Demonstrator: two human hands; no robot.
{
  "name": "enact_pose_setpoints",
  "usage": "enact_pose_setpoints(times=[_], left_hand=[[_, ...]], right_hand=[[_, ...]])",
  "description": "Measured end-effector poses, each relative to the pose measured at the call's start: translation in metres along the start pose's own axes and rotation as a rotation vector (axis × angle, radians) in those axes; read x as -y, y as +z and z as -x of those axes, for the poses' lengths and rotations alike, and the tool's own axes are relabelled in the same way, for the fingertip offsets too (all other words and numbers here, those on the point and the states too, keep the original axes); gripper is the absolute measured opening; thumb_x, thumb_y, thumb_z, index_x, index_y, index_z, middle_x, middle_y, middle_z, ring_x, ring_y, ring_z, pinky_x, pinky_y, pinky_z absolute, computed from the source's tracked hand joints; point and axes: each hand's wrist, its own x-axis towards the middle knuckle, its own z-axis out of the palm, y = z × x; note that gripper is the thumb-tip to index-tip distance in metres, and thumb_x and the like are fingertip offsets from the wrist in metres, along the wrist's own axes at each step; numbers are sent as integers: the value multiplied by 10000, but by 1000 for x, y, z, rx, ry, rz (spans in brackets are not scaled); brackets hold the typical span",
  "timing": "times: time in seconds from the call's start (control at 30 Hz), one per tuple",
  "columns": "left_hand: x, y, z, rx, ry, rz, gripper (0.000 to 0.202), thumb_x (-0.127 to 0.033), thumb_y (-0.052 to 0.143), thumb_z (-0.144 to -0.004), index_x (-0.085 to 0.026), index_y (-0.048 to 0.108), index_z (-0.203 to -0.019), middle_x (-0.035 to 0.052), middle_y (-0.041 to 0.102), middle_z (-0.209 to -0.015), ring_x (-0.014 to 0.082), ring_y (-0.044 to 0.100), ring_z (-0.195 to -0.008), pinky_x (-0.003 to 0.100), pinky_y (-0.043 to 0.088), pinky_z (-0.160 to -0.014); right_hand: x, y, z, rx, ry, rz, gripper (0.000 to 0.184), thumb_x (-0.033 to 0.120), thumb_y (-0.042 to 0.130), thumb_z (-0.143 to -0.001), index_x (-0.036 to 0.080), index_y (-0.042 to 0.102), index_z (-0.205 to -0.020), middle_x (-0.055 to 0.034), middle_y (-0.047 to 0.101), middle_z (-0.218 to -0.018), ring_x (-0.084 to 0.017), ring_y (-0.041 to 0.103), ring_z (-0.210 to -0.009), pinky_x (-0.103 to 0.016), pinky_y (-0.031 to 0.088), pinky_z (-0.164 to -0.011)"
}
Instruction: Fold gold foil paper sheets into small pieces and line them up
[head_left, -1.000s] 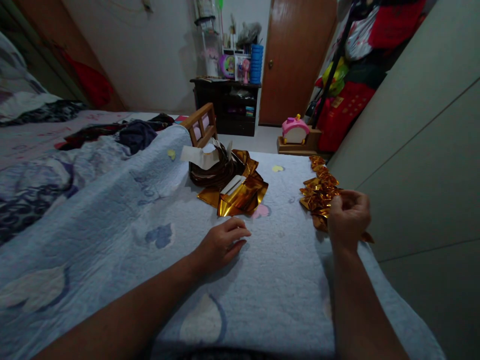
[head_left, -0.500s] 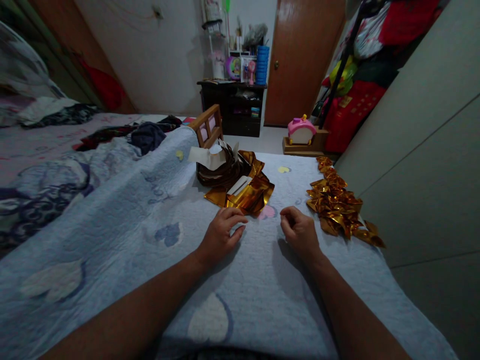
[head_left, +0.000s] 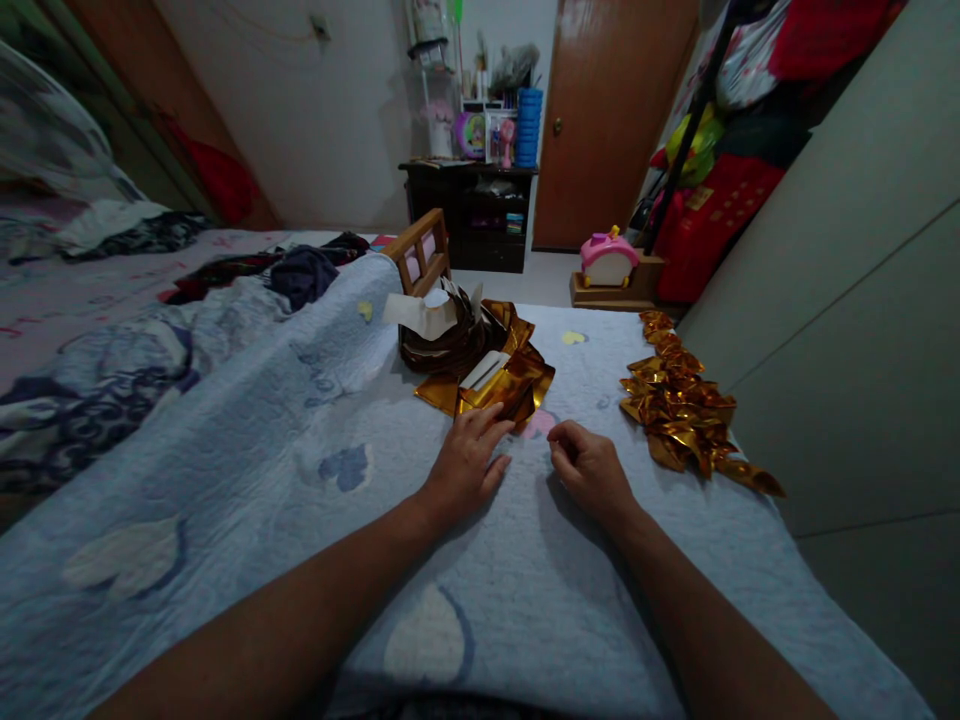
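Note:
My left hand (head_left: 471, 458) rests on the quilt (head_left: 510, 590) with its fingers stretched forward and apart. Its fingertips meet the near edge of a pile of gold foil sheets (head_left: 517, 385); whether they press on it I cannot tell. A small white piece (head_left: 485, 370) lies on the foil. To the right, my right hand (head_left: 589, 462) is loosely curled, thumb close to the index finger, and nothing shows in it. Behind the foil stands a curved stack of brownish paper (head_left: 435, 350) with a pale strip (head_left: 420, 315) around its top.
Several folded gold foil pieces (head_left: 679, 405) lie heaped along the bed's right edge, beside a pale cabinet (head_left: 862, 330). Rumpled bedding (head_left: 112, 360) covers the left. Beyond the bed are a wooden rail (head_left: 416, 250), a dark shelf unit (head_left: 465, 215) and a pink toy (head_left: 609, 260).
My left hand has moved forward and a little right, up to the foil. My right hand has come slightly left, closer to it. The whole view has shifted a little.

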Motion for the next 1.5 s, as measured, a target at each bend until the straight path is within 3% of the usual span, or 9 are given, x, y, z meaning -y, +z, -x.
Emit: enact_pose_setpoints(times=[0.2,0.5,0.63,0.77,0.9,0.97,1.13,1.33,1.5], left_hand=[[9,4,-4,-29,-72,118,548,-190,532,-940,-154,401,-1472,183,526,-1454,302,475,-1370,559,394,-1151],[12,1,-12,68,-233,202,478,-167,482,-941,-119,482,-1417,173,546,-1463,268,492,-1389,469,383,-1190],[12,-3,-25,103,-265,106,449,-166,495,-956,-96,506,-1400,180,583,-1421,275,537,-1342,443,418,-1156],[14,-3,-43,164,-204,-91,497,-209,613,-931,-75,510,-1399,200,586,-1417,304,563,-1307,430,446,-1115],[16,-3,-53,246,-118,-258,251,-201,546,-975,-109,669,-1173,156,714,-1184,282,670,-1094,389,527,-953],[17,-3,-54,254,-103,-293,231,-170,488,-996,-133,711,-1042,119,746,-1050,250,698,-963,352,541,-867],[21,3,-48,178,-116,-291,208,-120,524,-968,-144,721,-1027,93,765,-1014,240,698,-941,333,535,-843],[28,12,-42,-72,-42,-145,149,-120,613,-925,-164,744,-981,84,779,-1022,228,705,-947,352,543,-884],[28,8,-43,-102,-72,-99,76,-147,683,-887,-172,743,-847,63,773,-874,216,701,-834,333,538,-794]], right_hand=[[-2,2,-1,13,-2,-2,108,194,497,-789,202,605,-785,26,538,-588,-140,510,-539,-257,377,-579],[-9,5,-1,23,3,0,142,223,486,-796,183,622,-806,25,547,-581,-137,519,-534,-247,376,-577],[-10,6,-1,41,19,4,148,223,485,-799,184,627,-814,23,553,-589,-140,522,-542,-249,378,-584],[-10,6,-1,48,15,7,147,220,483,-798,187,626,-802,18,566,-598,-141,519,-547,-253,375,-589],[-10,6,-1,52,11,10,141,218,486,-792,188,623,-801,18,564,-596,-140,509,-543,-254,367,-584],[-10,6,-1,55,11,8,137,217,486,-791,190,620,-797,18,565,-598,-140,510,-545,-255,365,-587],[-9,6,-1,67,22,-1,130,215,487,-790,195,615,-792,21,562,-591,-137,505,-539,-253,357,-581],[-9,6,-2,74,21,4,135,209,481,-791,193,616,-796,21,562,-592,-138,512,-543,-251,366,-585],[-9,6,-2,81,19,11,131,219,482,-799,197,611,-794,24,555,-587,-136,507,-537,-251,363,-583]])
